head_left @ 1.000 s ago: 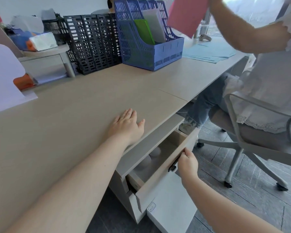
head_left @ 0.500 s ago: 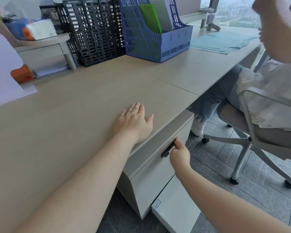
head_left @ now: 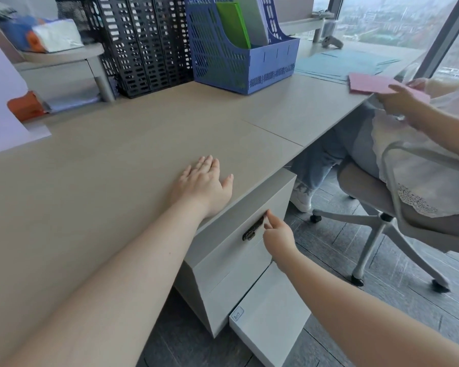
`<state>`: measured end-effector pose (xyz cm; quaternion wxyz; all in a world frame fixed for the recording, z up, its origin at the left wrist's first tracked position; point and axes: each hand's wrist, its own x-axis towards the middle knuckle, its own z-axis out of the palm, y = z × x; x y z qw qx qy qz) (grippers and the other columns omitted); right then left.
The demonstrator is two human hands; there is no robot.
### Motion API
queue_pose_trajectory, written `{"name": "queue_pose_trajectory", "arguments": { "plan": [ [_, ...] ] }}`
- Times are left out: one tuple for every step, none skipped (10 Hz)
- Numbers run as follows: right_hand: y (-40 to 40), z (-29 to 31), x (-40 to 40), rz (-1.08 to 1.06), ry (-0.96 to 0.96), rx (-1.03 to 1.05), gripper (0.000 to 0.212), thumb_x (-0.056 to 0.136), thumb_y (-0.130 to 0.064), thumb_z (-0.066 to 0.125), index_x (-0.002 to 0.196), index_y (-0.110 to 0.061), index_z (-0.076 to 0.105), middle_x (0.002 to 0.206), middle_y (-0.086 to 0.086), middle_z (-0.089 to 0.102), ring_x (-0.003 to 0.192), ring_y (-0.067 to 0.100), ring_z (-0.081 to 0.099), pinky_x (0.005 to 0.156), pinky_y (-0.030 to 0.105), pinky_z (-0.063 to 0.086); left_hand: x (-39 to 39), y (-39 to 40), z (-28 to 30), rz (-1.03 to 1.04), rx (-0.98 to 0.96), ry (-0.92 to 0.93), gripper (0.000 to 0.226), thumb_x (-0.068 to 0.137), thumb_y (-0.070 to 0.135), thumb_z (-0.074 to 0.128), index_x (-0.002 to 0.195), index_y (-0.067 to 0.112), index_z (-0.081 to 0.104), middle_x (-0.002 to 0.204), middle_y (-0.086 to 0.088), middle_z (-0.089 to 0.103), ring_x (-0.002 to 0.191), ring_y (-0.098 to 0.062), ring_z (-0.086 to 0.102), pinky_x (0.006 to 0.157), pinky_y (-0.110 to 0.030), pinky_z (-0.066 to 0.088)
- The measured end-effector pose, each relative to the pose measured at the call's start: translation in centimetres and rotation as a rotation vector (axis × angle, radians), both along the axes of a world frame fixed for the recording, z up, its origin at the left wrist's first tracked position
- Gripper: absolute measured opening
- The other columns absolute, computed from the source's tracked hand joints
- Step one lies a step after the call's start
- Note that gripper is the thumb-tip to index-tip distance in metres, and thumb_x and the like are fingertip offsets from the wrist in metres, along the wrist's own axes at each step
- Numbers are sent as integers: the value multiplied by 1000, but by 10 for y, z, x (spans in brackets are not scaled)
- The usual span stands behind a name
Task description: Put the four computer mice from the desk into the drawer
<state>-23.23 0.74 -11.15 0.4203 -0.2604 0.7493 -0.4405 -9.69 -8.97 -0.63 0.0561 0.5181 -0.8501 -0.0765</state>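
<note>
The grey drawer (head_left: 231, 250) under the desk edge is pushed fully in, its dark metal handle (head_left: 253, 229) showing on the front. My right hand (head_left: 277, 235) sits just right of the handle, fingertips near its upper end, holding nothing. Flat on the wooden desk (head_left: 117, 160) above the drawer rests my left hand (head_left: 204, 185), fingers spread. No computer mouse is visible anywhere; the drawer's inside is hidden.
A black file rack (head_left: 141, 43) and a blue file rack (head_left: 236, 46) stand at the desk's back. A person on a swivel chair (head_left: 398, 207) at right holds pink paper (head_left: 374, 84). A white box (head_left: 270, 313) lies on the floor below the drawer.
The drawer went from half open to fully in, pushed by my right hand. That hand has come off the handle and its fingers have loosened. The left hand stayed put.
</note>
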Motion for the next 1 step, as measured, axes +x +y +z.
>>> {"name": "queue_pose_trajectory", "arguments": {
  "plan": [
    [6,1,-12,107,100,90,55,87,0,36,136,-22,47,138,2,54,113,20,56,90,34,50,1,2,-2,-17,13,17,63,96,48,20,149,15,12,161,1,6,147,-11,1,120,-34,2]
  ]
}}
